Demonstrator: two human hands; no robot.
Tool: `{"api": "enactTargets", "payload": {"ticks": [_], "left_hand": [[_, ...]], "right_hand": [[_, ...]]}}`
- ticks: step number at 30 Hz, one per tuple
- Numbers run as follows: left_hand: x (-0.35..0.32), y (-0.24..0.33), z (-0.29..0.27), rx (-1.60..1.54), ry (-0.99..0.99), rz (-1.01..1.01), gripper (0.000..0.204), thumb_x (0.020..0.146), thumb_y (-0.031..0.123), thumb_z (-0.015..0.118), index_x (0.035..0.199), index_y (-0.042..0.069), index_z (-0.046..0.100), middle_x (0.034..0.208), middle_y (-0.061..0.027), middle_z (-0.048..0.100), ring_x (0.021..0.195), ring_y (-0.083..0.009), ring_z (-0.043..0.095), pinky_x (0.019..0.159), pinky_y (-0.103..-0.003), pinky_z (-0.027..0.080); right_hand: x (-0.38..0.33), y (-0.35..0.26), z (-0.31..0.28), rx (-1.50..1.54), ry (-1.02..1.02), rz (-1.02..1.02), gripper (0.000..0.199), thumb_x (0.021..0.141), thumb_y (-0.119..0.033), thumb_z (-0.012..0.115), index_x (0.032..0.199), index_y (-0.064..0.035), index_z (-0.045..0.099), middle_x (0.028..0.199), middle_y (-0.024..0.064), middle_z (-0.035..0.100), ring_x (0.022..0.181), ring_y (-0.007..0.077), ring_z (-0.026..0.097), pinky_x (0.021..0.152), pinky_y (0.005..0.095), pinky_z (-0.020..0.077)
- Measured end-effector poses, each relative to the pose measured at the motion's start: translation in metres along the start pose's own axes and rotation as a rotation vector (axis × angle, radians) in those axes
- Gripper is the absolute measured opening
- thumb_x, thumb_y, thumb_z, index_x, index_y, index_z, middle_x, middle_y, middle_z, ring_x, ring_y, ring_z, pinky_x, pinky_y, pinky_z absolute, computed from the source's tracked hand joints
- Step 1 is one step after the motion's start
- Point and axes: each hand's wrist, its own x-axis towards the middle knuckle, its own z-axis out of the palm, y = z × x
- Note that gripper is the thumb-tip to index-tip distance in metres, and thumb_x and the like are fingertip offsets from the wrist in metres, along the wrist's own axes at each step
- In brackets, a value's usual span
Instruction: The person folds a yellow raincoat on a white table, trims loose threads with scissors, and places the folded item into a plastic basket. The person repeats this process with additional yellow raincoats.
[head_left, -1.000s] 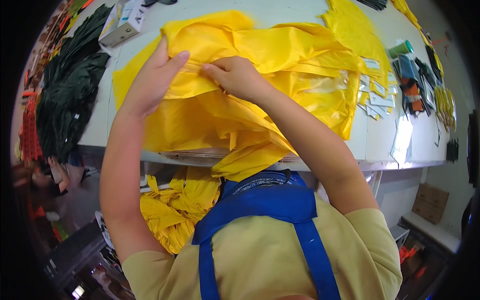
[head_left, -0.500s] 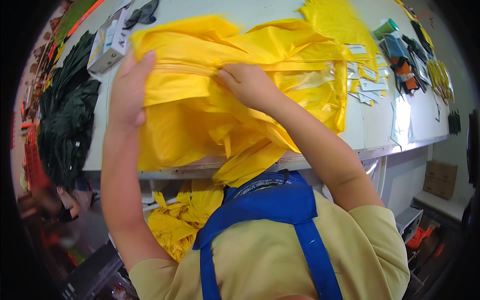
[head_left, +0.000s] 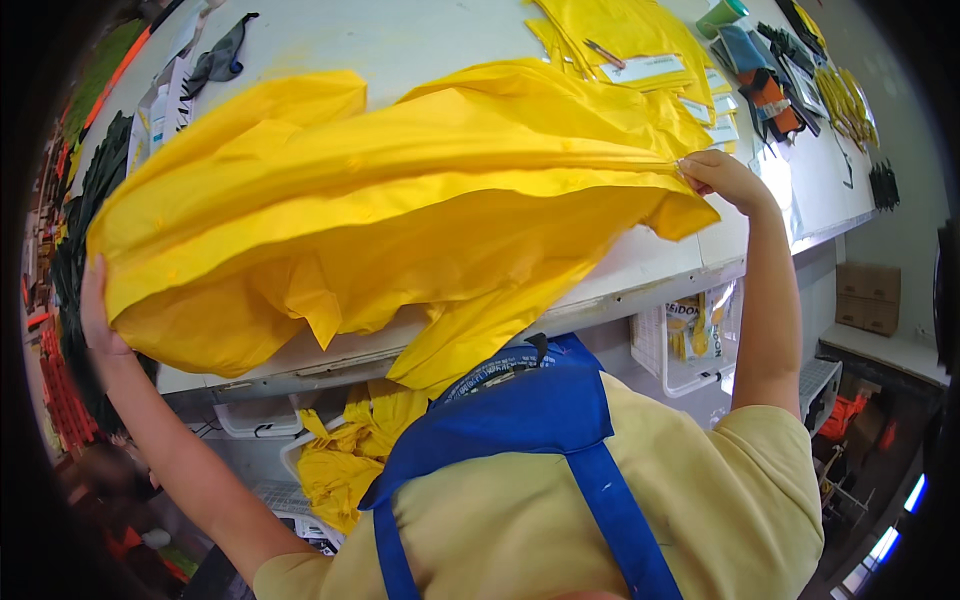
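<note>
A yellow garment (head_left: 420, 190) of thin, shiny fabric is stretched lengthwise between my hands over the white table. Folds run along its length, and its lower part drapes over the table's front edge. At its left end my left hand (head_left: 103, 312) grips the edge, with the fingers partly hidden behind the cloth. My right hand (head_left: 725, 178) pinches the seam at the right end between thumb and fingers, near the front right of the table.
Behind the garment lies a stack of yellow pieces (head_left: 640, 30) with white labels (head_left: 645, 70) and a pen (head_left: 604, 54). Dark green cloth (head_left: 95, 190) heaps at the left beside a white box (head_left: 165, 110). More yellow fabric (head_left: 345, 465) fills a bin below the table (head_left: 350, 20).
My hands have spread wide apart, the left going left and the right going far right along the cloth. The bunched garment is now pulled out long and fairly taut.
</note>
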Motion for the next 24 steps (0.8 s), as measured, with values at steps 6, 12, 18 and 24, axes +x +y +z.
{"api": "enactTargets", "payload": {"ticks": [6,12,18,24], "left_hand": [[0.071,-0.155,-0.149,1.674,0.452,-0.069,0.052,0.083,0.015,0.061,0.13,0.002,0.043,0.13,-0.0196,0.05,0.116,-0.0352,0.051,0.1,-0.042,0.04],[0.045,-0.214,0.176,0.968,-0.097,0.504,0.044,0.083,0.008,0.06,0.126,0.006,0.052,0.119,-0.0151,0.058,0.108,-0.0246,0.055,0.093,-0.034,0.043],[0.042,-0.329,0.311,1.37,-0.473,0.353,0.032,0.088,0.027,0.057,0.113,0.008,0.062,0.116,-0.0144,0.061,0.103,-0.0318,0.058,0.091,-0.043,0.043],[0.068,-0.354,0.308,1.063,-0.464,-0.025,0.02,0.082,0.023,0.061,0.095,0.01,0.07,0.095,-0.0156,0.066,0.09,-0.0309,0.062,0.082,-0.041,0.047]], "right_hand": [[0.008,-0.011,0.101,-0.43,-0.105,0.144,0.036,0.091,-0.037,0.055,0.086,-0.0028,0.065,0.076,0.0099,0.064,0.08,0.0235,0.064,0.075,0.0352,0.051],[0.015,-0.018,0.124,-0.435,0.373,-0.377,0.032,0.081,-0.025,0.068,0.103,-0.0026,0.064,0.103,0.0146,0.064,0.097,0.0316,0.061,0.082,0.0399,0.0482],[0.093,0.006,0.132,-0.452,0.059,-0.218,0.027,0.08,-0.018,0.066,0.103,-0.0047,0.064,0.099,0.0134,0.066,0.095,0.029,0.062,0.081,0.0377,0.0487],[0.113,0.027,0.136,-0.138,0.043,-0.175,0.017,0.08,-0.011,0.065,0.094,-0.0026,0.065,0.089,0.0119,0.067,0.083,0.0257,0.064,0.073,0.0333,0.0503]]}}
